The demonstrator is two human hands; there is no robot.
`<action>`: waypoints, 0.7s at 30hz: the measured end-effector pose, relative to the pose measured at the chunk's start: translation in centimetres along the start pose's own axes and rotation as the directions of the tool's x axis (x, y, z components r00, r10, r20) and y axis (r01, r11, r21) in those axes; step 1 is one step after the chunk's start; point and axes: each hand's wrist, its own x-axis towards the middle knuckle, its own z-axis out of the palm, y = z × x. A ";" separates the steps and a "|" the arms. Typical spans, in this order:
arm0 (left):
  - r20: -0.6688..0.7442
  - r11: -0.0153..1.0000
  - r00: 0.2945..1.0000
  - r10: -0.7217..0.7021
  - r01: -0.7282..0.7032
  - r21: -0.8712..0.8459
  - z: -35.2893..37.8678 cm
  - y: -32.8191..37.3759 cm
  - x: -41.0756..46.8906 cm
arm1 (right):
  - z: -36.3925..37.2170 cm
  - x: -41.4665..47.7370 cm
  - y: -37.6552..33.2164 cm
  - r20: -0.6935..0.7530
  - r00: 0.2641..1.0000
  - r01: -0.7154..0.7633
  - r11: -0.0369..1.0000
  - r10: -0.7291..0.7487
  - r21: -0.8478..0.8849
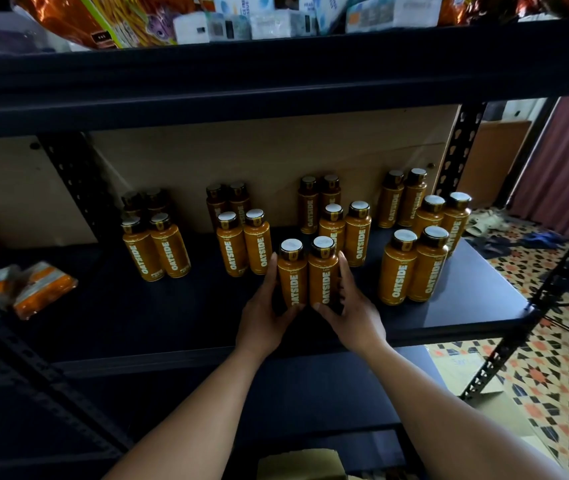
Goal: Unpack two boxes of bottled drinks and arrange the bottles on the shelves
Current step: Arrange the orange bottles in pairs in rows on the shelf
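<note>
Dark shelf (pixel 172 317), orange bottles (pixel 169 251), patterned floor (pixel 553 375)

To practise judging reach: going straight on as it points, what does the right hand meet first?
The right hand would probably meet the OATSIDE bottle standing just beyond it; depth is unclear.

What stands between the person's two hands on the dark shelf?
In the head view, two upright drinks side by side: the left bottle, gripped by the left hand, and the right bottle, gripped by the right hand.
</note>
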 end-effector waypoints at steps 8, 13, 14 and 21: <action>0.004 1.000 1.000 -0.005 0.005 -0.011 0.1 -0.1 0.0 | 0.0 -0.1 0.1 0.017 1.000 -0.006 1.000 0.006 0.018; -0.031 0.997 0.998 -0.053 0.052 -0.052 0.1 -0.1 -0.8 | -0.3 -0.8 0.6 0.018 0.999 -0.039 0.999 0.039 0.012; -0.049 0.997 0.996 -0.070 0.068 -0.042 0.2 -0.2 -1.2 | -0.2 -1.2 1.0 0.011 0.999 -0.048 0.999 0.048 -0.022; -0.161 0.932 0.986 0.054 0.008 0.362 2.7 -3.0 -6.8 | 2.7 -6.3 5.8 -0.152 0.957 0.176 0.908 -0.248 -0.379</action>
